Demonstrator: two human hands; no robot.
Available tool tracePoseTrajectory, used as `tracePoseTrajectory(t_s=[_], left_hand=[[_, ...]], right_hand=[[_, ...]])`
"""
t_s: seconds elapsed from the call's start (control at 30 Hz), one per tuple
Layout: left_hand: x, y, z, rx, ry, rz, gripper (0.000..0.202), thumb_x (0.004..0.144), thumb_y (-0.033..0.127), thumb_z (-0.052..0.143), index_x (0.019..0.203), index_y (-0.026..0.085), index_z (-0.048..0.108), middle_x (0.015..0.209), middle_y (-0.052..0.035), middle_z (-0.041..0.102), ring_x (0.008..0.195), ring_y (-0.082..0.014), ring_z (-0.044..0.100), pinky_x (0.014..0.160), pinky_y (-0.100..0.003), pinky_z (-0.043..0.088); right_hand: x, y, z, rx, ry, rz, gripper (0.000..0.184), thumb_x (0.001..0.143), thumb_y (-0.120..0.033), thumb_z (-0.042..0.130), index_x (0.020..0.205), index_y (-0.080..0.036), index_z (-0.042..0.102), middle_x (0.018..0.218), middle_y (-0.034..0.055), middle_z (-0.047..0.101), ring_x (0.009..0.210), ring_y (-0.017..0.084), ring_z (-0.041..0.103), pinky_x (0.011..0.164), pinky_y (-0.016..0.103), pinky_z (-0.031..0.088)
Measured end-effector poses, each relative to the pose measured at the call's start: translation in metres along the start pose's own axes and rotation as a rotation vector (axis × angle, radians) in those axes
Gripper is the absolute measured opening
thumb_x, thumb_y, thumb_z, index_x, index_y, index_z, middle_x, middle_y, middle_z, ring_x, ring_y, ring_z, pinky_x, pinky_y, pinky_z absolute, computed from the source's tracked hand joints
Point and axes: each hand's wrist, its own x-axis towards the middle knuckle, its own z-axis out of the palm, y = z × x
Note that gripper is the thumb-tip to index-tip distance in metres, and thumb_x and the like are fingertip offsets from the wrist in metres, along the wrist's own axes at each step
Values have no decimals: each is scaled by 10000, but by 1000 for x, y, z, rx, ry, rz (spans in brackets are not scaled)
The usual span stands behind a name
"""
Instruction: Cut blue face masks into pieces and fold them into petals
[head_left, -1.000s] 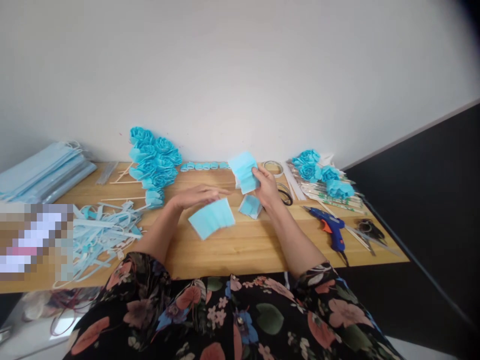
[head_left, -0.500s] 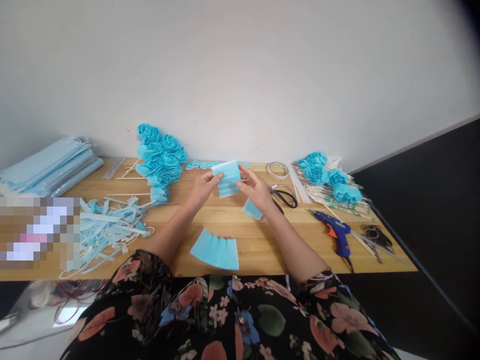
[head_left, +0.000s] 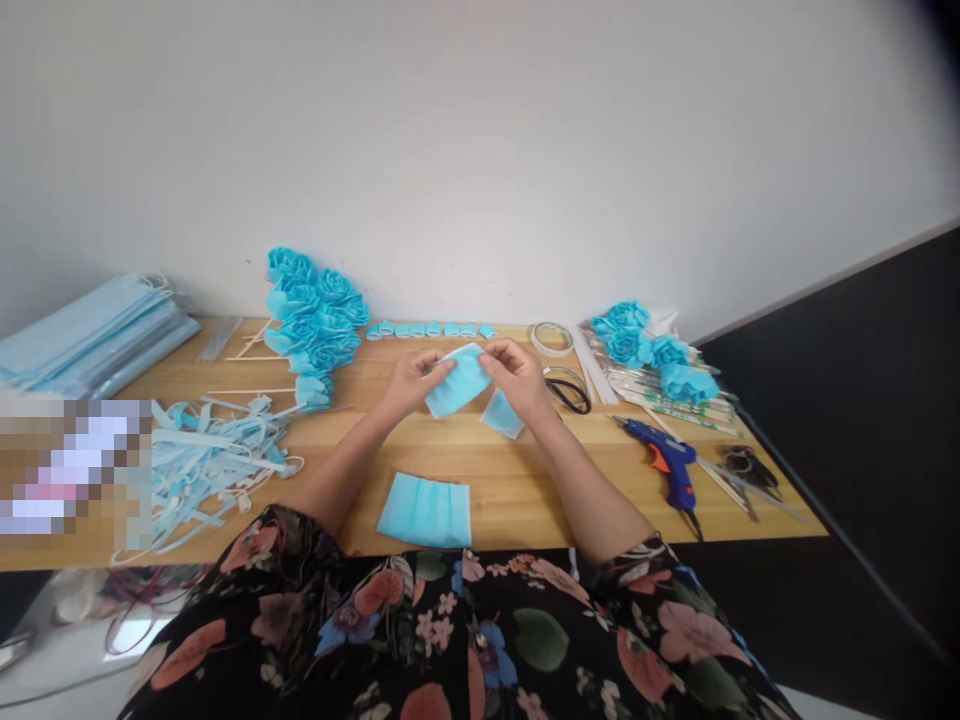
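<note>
Between my two hands, over the middle of the wooden table [head_left: 337, 508], is a light-blue piece cut from a face mask [head_left: 460, 384]. My left hand [head_left: 418, 384] pinches its left edge, thumb on top. My right hand [head_left: 519, 374] pinches its upper right corner. Under my right wrist lies a smaller blue mask piece [head_left: 502, 415], partly covered. Nearer to me a larger pleated mask piece [head_left: 426, 510] rests flat by the table's front edge. Black-handled scissors [head_left: 570, 393] lie just right of my right hand, partly hidden by it.
Left are stacked face masks [head_left: 90, 335], blue fabric roses [head_left: 319, 320] and a heap of cut straps [head_left: 217, 460]. Small folded blue pieces [head_left: 433, 329] line the wall. Right are a tape roll [head_left: 551, 339], more roses [head_left: 651, 352] on packets, and a blue glue gun [head_left: 671, 462].
The held mask piece has turned from nearly upright to slanted and come slightly lower and nearer. Both hands keep their pinch on it. The view has shifted a little.
</note>
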Motion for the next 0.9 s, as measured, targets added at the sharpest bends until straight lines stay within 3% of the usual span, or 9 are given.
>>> tracePoseTrajectory(t_s=[0.17, 0.27, 0.4, 0.67, 0.9], left_hand=[[0, 3, -1, 79, -15, 36, 393, 779, 554, 662, 775, 162, 687, 699, -9, 627, 645, -137, 525, 598, -245, 395], [0, 4, 0, 123, -36, 51, 381, 767, 546, 662, 736, 168, 691, 669, -5, 615, 626, -140, 514, 589, -255, 376], [3, -1, -1, 113, -41, 31, 364, 744, 528, 688, 751, 165, 702, 695, -13, 637, 636, -142, 532, 613, -261, 391], [10, -19, -8, 8, 56, -2, 378, 732, 542, 737, 752, 170, 671, 721, -5, 632, 657, -128, 531, 635, -249, 405], [9, -9, -5, 22, 73, 7, 349, 731, 520, 708, 691, 180, 637, 648, 10, 580, 622, -126, 489, 622, -259, 394]], right_hand=[[1, 2, -2, -34, -55, 14, 342, 815, -462, 678, 1025, -193, 682, 873, 7, 662, 809, 144, 596, 775, 278, 469], [-1, -2, -2, -123, -69, 3, 318, 813, -483, 674, 928, -187, 703, 794, -2, 645, 765, 145, 574, 742, 271, 450], [-1, -4, -3, -190, 42, -21, 326, 846, -496, 616, 747, -188, 647, 683, -14, 584, 666, 131, 505, 668, 264, 413], [-1, 0, -7, -278, 210, -37, 366, 882, -536, 555, 745, -199, 593, 625, -33, 479, 614, 122, 417, 607, 257, 351], [-3, -4, -4, -308, 283, -63, 367, 893, -522, 544, 750, -192, 620, 607, -30, 485, 605, 126, 429, 602, 257, 352]])
